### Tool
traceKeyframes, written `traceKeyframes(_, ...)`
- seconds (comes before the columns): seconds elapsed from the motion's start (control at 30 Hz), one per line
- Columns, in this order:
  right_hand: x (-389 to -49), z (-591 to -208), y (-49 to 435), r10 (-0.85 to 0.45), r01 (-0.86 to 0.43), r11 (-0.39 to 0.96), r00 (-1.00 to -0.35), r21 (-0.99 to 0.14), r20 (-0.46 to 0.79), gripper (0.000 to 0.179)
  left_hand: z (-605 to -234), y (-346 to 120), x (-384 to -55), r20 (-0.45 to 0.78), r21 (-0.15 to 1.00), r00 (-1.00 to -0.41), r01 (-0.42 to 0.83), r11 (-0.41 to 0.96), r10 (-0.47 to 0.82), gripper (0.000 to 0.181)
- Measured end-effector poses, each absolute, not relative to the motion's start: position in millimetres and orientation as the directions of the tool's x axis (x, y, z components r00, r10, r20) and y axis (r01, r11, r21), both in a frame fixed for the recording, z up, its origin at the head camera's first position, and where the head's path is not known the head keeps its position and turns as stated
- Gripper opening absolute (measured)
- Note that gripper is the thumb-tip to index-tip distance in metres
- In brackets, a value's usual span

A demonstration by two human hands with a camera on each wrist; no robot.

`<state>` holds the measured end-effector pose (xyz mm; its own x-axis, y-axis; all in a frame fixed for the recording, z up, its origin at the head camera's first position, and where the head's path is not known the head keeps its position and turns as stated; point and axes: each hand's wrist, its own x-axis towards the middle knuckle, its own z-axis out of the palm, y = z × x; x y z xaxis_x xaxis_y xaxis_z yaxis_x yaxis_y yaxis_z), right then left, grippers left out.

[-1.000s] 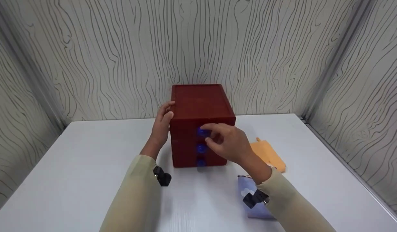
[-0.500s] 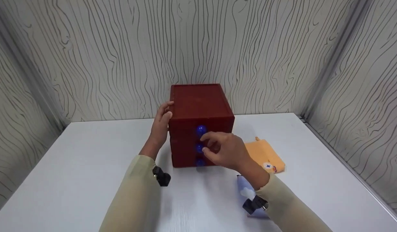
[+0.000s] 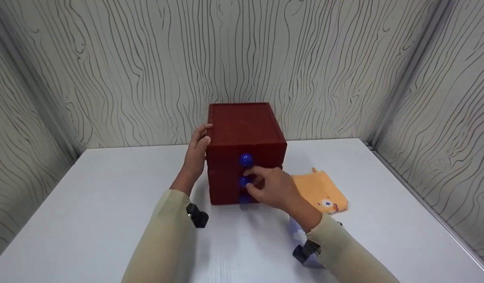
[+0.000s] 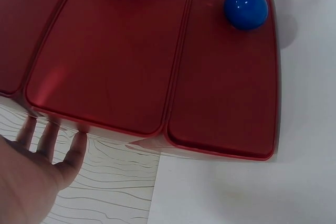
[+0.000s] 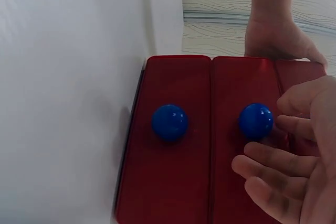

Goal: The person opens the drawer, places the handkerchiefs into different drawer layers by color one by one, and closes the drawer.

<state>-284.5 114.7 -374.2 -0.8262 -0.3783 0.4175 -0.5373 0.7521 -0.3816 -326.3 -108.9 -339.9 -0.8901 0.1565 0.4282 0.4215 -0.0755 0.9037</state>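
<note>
Around the middle blue knob (image 5: 255,121), your right grip (image 3: 271,186) is loosely parted (whether it touches, I can't tell). Above it is the top knob (image 3: 246,159) of the red drawer box (image 3: 245,124); leftward, your left grip (image 3: 195,151) rests unclenched against the box's side; rightward, an orange pouch (image 3: 316,189) lies on the counter (image 3: 120,220).

The box (image 3: 245,124) looks like smooth plastic with a soft sheen; the knobs (image 3: 246,159) on its front are glossy, with small bright highlights. Right of the box, the orange pouch (image 3: 316,188) is matt cloth; the lilac piece (image 3: 299,232), in front and right of the box, may be cloth, though the matt cloth sleeve (image 3: 340,243) partly hides it. Beneath the box, the counter (image 3: 139,188) is smooth, faintly shiny.
</note>
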Motion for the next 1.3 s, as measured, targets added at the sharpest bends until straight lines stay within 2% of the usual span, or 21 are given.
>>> traceKeyframes(0.27, -290.1, -379.6, 109.2, -0.385, -0.536, 0.74, -0.833, -0.407, 0.397, 0.018, -336.7, -110.5, -324.3, 0.409, 0.912, -0.897, 0.409, -0.033, 0.166, 0.043)
traceKeyframes(0.5, -291.1, -382.3, 104.5, -0.375, -0.53, 0.731, -0.838, -0.43, 0.397, 0.017, -330.9, -114.4, -323.7, 0.322, 0.942, -0.934, 0.332, 0.044, 0.158, 0.042)
traceKeyframes(0.8, -290.2, -387.4, 103.6, -0.347, -0.539, 0.69, -0.832, -0.484, 0.433, 0.016, -335.6, -123.4, -339.1, 0.204, 0.968, -0.958, 0.229, 0.107, 0.2, 0.041)
traceKeyframes(1.0, -287.8, -386.5, 102.8, -0.33, -0.523, 0.696, -0.841, -0.492, 0.428, 0.016, -322.0, -121.3, -328.8, 0.138, 0.978, -0.966, 0.167, 0.121, 0.217, 0.037)
traceKeyframes(1.3, -282.5, -387.6, 104.6, -0.351, -0.546, 0.679, -0.829, -0.491, 0.436, 0.015, -316.2, -118.9, -321.1, 0.136, 0.978, -0.966, 0.166, 0.126, 0.22, 0.035)
